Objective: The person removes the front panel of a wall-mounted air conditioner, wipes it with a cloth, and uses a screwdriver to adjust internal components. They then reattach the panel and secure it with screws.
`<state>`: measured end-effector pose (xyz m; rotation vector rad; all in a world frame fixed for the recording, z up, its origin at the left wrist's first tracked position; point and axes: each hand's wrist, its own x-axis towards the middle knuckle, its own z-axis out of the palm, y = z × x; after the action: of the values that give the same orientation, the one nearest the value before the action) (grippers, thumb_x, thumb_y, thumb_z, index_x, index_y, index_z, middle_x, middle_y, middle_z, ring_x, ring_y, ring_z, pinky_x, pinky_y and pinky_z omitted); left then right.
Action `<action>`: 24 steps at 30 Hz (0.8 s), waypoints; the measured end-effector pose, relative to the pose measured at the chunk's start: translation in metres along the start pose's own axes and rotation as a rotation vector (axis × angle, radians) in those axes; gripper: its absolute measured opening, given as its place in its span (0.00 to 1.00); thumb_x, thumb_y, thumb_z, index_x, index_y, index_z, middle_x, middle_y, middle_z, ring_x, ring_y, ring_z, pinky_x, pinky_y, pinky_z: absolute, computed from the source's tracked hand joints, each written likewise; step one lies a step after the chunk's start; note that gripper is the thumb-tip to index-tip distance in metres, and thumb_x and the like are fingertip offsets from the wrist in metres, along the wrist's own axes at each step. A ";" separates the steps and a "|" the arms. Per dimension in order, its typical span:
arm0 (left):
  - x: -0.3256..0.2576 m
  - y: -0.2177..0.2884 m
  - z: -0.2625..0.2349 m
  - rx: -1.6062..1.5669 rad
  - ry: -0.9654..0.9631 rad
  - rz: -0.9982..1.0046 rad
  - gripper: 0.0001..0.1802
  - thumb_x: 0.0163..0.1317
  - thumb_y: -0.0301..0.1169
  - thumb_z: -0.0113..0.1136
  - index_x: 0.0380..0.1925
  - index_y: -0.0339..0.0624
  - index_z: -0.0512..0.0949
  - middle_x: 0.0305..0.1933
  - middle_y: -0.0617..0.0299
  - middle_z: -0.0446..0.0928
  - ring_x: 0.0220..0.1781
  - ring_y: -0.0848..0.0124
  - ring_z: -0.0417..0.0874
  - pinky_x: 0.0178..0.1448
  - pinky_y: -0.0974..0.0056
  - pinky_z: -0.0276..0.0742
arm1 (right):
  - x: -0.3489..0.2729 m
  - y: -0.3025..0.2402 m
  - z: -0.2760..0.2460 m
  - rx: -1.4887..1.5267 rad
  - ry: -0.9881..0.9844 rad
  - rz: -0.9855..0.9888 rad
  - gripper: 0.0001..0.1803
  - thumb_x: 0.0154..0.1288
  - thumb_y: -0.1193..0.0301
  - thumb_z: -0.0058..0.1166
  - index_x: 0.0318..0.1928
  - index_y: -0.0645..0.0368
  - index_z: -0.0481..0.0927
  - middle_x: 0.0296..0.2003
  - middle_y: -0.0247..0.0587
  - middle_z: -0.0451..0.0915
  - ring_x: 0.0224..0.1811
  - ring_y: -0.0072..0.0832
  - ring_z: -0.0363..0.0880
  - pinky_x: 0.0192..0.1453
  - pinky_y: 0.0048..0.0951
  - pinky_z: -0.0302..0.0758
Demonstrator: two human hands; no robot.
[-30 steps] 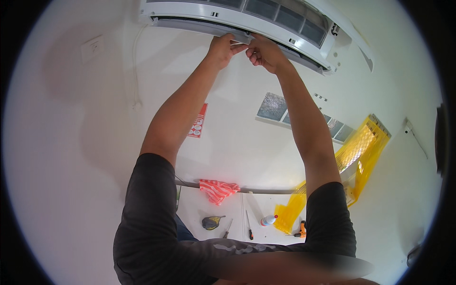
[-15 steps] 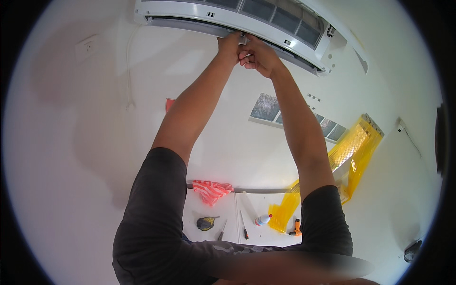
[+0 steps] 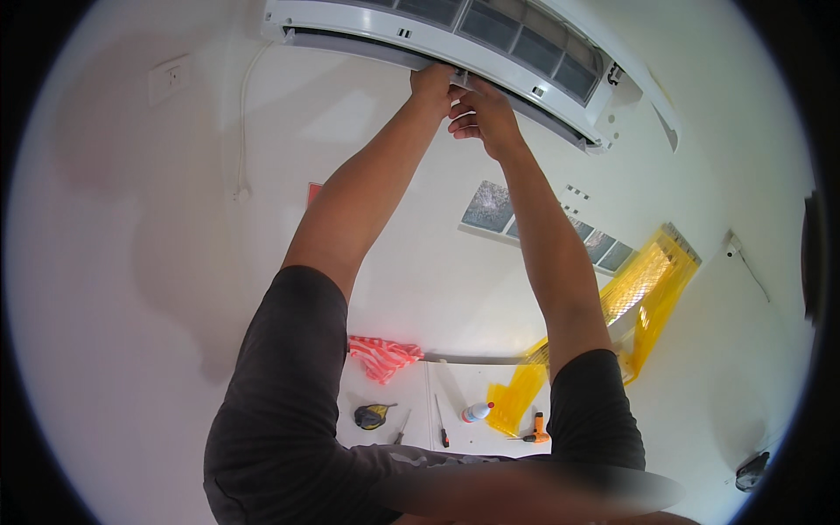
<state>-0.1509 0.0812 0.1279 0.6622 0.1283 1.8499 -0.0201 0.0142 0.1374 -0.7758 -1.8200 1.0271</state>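
Observation:
Overhead is a white wall-mounted air conditioner (image 3: 420,31) with its front cover raised and its dark filter panels showing. Along its lower edge runs a long pale louver flap (image 3: 350,48). My left hand (image 3: 434,86) is closed on this flap near its middle, the fingertips partly hidden behind it. Just to the right, my right hand (image 3: 492,116) pinches at the same spot, by a small light-coloured tab, with its other fingers curled loosely below. The two hands nearly touch, and what lies between their fingertips is partly hidden.
Below are a red-striped cloth (image 3: 383,357), a screwdriver (image 3: 442,424), a white bottle (image 3: 477,411), an orange power drill (image 3: 536,430) and a dark-and-yellow object (image 3: 373,416) on a white surface. Yellow strips (image 3: 647,271) hang at right. A socket (image 3: 169,80) is at left.
The whole view has shifted slightly, so the air conditioner appears a little lower and farther right. Both hands stay at the flap's middle; the right hand's lower fingers have loosened somewhat.

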 end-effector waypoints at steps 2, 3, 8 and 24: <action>0.000 -0.002 0.002 0.048 0.053 -0.030 0.18 0.67 0.21 0.58 0.56 0.28 0.74 0.54 0.44 0.76 0.50 0.50 0.83 0.51 0.52 0.87 | -0.001 0.000 -0.001 -0.038 -0.024 0.010 0.37 0.71 0.72 0.49 0.79 0.61 0.57 0.31 0.44 0.80 0.23 0.32 0.84 0.28 0.31 0.85; 0.000 -0.002 0.003 0.069 0.077 -0.049 0.18 0.67 0.21 0.59 0.56 0.28 0.74 0.55 0.44 0.75 0.51 0.50 0.82 0.51 0.51 0.86 | -0.002 0.001 -0.001 -0.057 -0.019 -0.005 0.36 0.70 0.72 0.50 0.78 0.61 0.59 0.31 0.43 0.80 0.24 0.32 0.84 0.29 0.31 0.85; -0.008 -0.008 0.010 -0.137 0.140 -0.043 0.21 0.66 0.23 0.62 0.59 0.32 0.73 0.60 0.43 0.71 0.55 0.47 0.79 0.47 0.49 0.83 | -0.006 0.002 -0.004 -0.122 -0.005 0.020 0.36 0.70 0.72 0.51 0.78 0.57 0.61 0.30 0.40 0.80 0.23 0.30 0.83 0.30 0.33 0.86; 0.005 -0.017 0.010 -0.198 0.118 -0.174 0.21 0.72 0.31 0.57 0.61 0.34 0.73 0.61 0.41 0.68 0.56 0.43 0.75 0.54 0.37 0.77 | -0.001 -0.002 -0.018 -0.152 -0.076 0.013 0.41 0.72 0.70 0.47 0.82 0.61 0.49 0.27 0.36 0.75 0.25 0.28 0.82 0.33 0.32 0.86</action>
<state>-0.1326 0.0904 0.1315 0.3919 0.0761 1.7066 -0.0034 0.0188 0.1437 -0.8502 -1.9779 0.9463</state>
